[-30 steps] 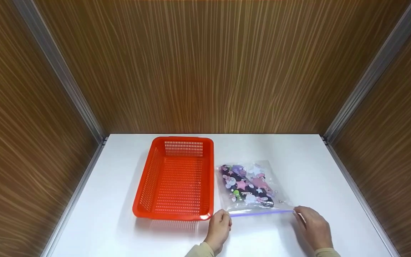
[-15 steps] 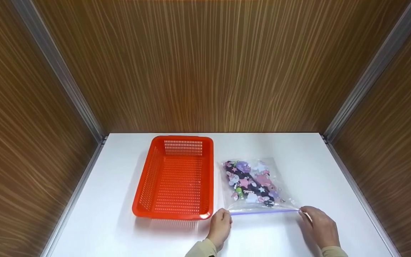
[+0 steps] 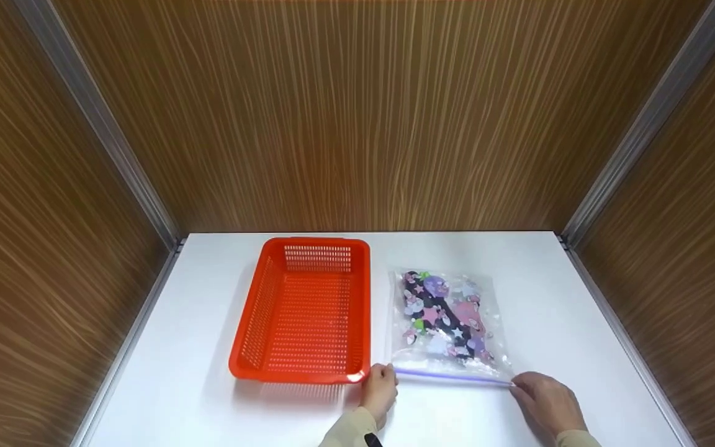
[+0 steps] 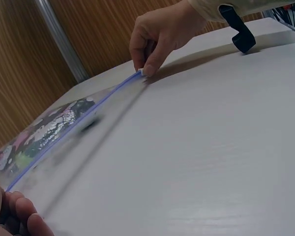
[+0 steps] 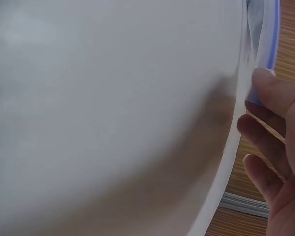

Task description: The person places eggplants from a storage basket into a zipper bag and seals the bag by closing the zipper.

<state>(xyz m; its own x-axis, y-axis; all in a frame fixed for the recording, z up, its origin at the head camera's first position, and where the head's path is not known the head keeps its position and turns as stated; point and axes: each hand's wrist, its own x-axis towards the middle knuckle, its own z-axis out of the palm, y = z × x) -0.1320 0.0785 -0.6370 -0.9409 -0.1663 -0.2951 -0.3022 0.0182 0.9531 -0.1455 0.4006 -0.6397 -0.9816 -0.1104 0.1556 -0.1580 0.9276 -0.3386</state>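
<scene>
A clear zip bag (image 3: 444,320) lies on the white table in the head view, to the right of the basket. Inside its film show pink and white stars, purple and green shapes and a dark patch. Its purple zip edge (image 3: 454,376) faces the person, stretched straight between the hands. My left hand (image 3: 380,392) pinches the left end of that edge, near the basket's corner. At the other end my right hand (image 3: 547,402) pinches the zip between thumb and forefinger, with a small white piece (image 4: 141,72) at its fingertips in the left wrist view.
A red plastic basket (image 3: 364,310) with slotted walls stands left of the bag. Wood-grain panels (image 3: 357,124) with grey metal corner rails (image 3: 109,124) enclose the table on the back and sides. A dark strap (image 4: 238,32) hangs from the right sleeve.
The bag has turned and its far end has shifted right. Its zip edge now slopes down to the right. My right hand went right, then back left and nearer the person; my left hand barely moved.
</scene>
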